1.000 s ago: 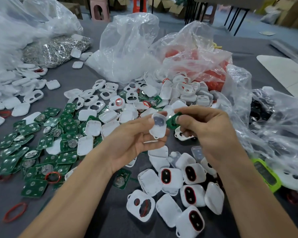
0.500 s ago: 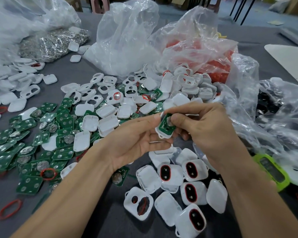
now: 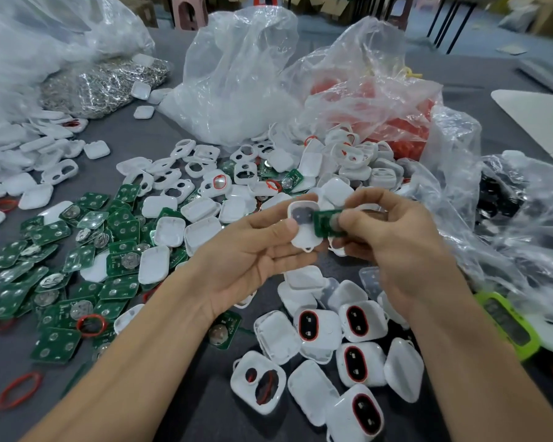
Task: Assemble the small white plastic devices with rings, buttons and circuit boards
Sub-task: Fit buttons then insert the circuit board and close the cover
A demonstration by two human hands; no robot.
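Note:
My left hand (image 3: 256,247) pinches a small white plastic shell (image 3: 302,228), its hollow inside facing me with a dark button window near the top. My right hand (image 3: 396,237) grips a green circuit board (image 3: 325,222) by its right side. The board sits just right of the shell, overlapping its edge and tilted, outside the hollow. Assembled white devices with red-ringed black buttons (image 3: 313,327) lie below my hands. Loose green boards (image 3: 87,260) cover the table's left. Empty white shells (image 3: 201,215) pile up in the middle. A red ring (image 3: 91,325) lies among the boards.
Clear plastic bags stand behind: one with white parts (image 3: 237,84), one with red rings (image 3: 380,103), one with metal pieces (image 3: 103,84). A crumpled bag (image 3: 498,218) holding black parts spreads at the right. A lime-green device (image 3: 508,323) lies by my right forearm. Grey table (image 3: 205,416) shows at the front.
Half a second ago the green board lay pressed in the shell. Now my right hand has drawn it out to the right, and the shell's hollow shows again.

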